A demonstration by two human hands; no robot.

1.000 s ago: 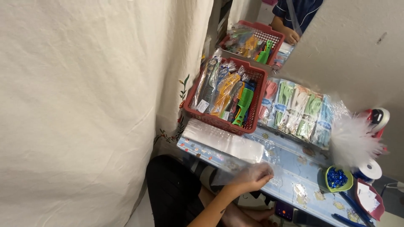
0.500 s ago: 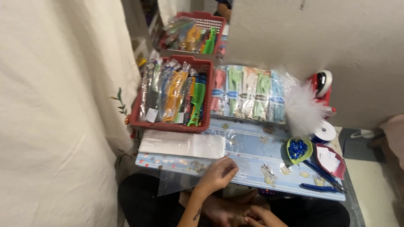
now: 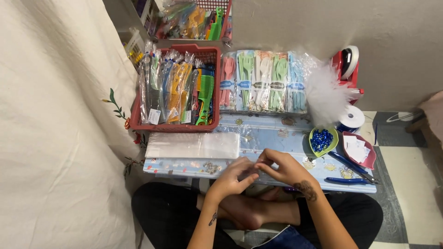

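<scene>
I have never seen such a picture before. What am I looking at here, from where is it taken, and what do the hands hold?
No machine here: a seated person works with two bare hands. The camera sits on the person's head and looks down. The left hand and right hand meet over the near edge of a small low table and seem to pinch a small clear bag; what is in it is too small to tell. On the table lie a stack of clear bags, a red basket of combs, packs of plastic cutlery, a green dish of blue beads and blue pliers.

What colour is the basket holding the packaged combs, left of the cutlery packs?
Red: the basket has a red mesh wall and rim, clearest in the head view.
</scene>
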